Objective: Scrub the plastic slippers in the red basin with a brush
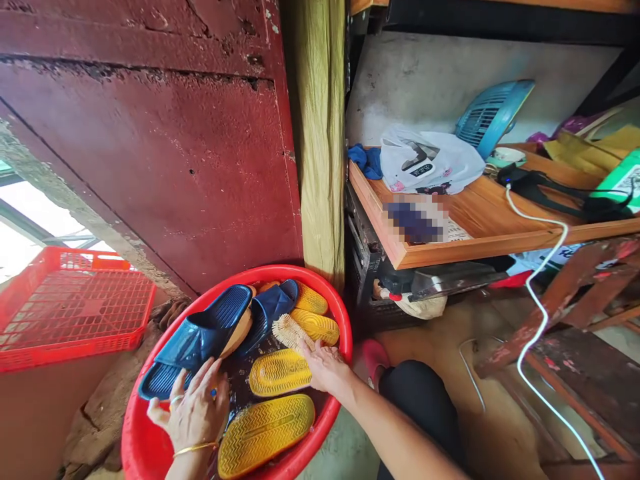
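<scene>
A red basin [345, 327] holds wet slippers and dark water. My left hand [196, 408] is over the basin's near left side, fingers spread, its fingertips at the near edge of a blue slipper [203, 337]. That slipper lies tilted, strap up, across the basin's left side. My right hand [325, 367] grips a scrub brush [291, 331] with pale bristles; its fingers partly hide the brush. Below the brush lies a yellow slipper sole [277, 373], partly covered by my right hand. Another yellow sole [267, 430] lies nearer me. A second blue slipper [273, 307] rests behind the brush.
A red plastic crate [75, 300] stands at left. Behind the basin are a dark red door [200, 167] and a yellowish curtain [323, 133]. At right, a wooden tray [500, 223] holds a plastic bag and fan; a white cable [530, 333] hangs down near a wooden stool [590, 373].
</scene>
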### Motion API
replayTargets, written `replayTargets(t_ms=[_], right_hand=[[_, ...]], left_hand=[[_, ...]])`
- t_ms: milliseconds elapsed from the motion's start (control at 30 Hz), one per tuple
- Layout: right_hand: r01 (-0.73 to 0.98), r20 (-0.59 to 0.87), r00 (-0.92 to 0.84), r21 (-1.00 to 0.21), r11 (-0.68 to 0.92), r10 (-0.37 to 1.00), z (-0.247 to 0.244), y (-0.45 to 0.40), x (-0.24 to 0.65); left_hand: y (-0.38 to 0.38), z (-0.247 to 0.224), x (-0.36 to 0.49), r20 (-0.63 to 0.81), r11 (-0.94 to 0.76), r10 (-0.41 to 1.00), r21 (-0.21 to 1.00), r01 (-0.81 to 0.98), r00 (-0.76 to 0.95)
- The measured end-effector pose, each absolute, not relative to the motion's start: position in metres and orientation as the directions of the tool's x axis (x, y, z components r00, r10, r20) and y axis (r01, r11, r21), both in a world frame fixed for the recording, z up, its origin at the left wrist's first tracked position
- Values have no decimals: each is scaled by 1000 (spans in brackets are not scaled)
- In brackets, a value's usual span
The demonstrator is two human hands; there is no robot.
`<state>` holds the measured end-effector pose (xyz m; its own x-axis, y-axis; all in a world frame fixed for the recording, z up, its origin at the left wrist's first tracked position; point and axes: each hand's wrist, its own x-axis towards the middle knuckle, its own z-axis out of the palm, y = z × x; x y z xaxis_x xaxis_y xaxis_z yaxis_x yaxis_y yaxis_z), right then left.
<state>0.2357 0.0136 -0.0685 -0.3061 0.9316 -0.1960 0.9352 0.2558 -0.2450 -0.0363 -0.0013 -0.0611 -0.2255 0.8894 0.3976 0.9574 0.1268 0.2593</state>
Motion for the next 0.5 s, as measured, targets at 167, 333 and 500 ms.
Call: replayTargets(t_ms=[167, 333, 500], right_hand=[[949, -213, -309, -135, 285, 927, -73, 10, 222], [944, -160, -312, -162, 287, 937, -74, 7, 211], [859, -258, -345, -474, 193, 902, -62, 24, 228]], left_hand=[[0, -78, -41, 277, 78, 951, 226, 971, -140], [-3, -82, -42, 304, 27, 946, 283, 959, -116], [-2, -77, -43, 454, -15, 869, 421, 907, -196]])
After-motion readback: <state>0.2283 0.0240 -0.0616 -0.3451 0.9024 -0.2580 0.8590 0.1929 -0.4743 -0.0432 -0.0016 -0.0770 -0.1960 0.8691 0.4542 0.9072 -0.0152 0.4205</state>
